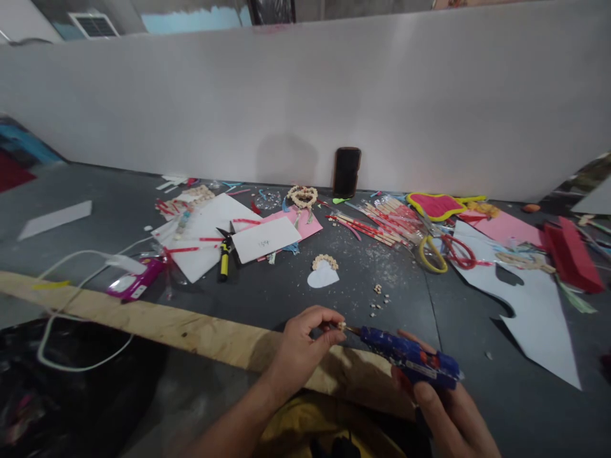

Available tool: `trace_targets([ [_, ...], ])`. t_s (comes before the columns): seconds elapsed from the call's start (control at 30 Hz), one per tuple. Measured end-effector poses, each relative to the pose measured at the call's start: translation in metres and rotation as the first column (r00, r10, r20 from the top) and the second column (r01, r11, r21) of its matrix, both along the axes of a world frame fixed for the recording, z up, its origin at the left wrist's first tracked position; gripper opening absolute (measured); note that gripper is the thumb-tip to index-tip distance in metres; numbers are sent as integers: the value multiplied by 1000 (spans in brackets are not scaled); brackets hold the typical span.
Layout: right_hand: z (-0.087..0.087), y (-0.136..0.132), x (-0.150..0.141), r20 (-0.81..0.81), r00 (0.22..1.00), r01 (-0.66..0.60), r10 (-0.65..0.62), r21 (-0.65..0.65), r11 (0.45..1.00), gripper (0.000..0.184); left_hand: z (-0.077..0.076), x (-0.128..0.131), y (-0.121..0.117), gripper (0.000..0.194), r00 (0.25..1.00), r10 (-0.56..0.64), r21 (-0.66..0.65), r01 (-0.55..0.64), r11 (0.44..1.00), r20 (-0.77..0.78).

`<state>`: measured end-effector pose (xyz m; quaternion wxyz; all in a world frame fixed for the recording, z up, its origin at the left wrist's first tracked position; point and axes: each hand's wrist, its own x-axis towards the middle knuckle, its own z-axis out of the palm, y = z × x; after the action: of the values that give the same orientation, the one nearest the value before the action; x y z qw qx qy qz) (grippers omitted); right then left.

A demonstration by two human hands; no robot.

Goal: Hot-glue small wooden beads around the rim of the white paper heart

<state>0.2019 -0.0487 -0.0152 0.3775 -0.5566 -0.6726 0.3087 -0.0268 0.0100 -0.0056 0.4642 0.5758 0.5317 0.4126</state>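
In my right hand [449, 407] is a blue hot glue gun [410, 359], its nozzle pointing left. My left hand [310, 337] pinches a small pale beige piece [342, 326] between thumb and fingertips. The nozzle tip is at this piece or just beside it; I cannot tell whether they touch. Beyond my hands, a white paper heart [323, 277] lies on the dark table, with a curved row of beige bits [325, 261] along its top edge. A few more beige bits [377, 289] lie loose to the right of the heart.
Red-and-yellow-handled scissors [446, 252] and cut white paper [534, 318] lie at right. Red-striped sticks [377, 222] lie further back, near a phone [347, 172] leaning on the white partition. Yellow-handled pliers [224, 257], a card [266, 240] and a white cable [67, 299] are left.
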Motion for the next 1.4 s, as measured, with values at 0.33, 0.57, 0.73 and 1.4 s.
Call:
trace_targets([
  [0.33, -3, 2, 1, 33, 999, 21, -23, 64, 998, 38, 0, 2, 0, 9, 1000, 0, -7, 0, 1000, 3],
  [0.57, -3, 2, 0, 7, 999, 33, -33, 64, 997, 37, 0, 2, 0, 10, 1000, 2, -7, -2, 1000, -19],
  [0.73, 0, 3, -1, 14, 999, 39, -40, 63, 997, 36, 1, 3, 0, 11, 1000, 3, -7, -3, 1000, -8],
  [1.4, 4, 4, 0, 24, 999, 24, -26, 59, 998, 36, 3, 4, -3, 11, 994, 4, 23, -1, 1000, -109],
])
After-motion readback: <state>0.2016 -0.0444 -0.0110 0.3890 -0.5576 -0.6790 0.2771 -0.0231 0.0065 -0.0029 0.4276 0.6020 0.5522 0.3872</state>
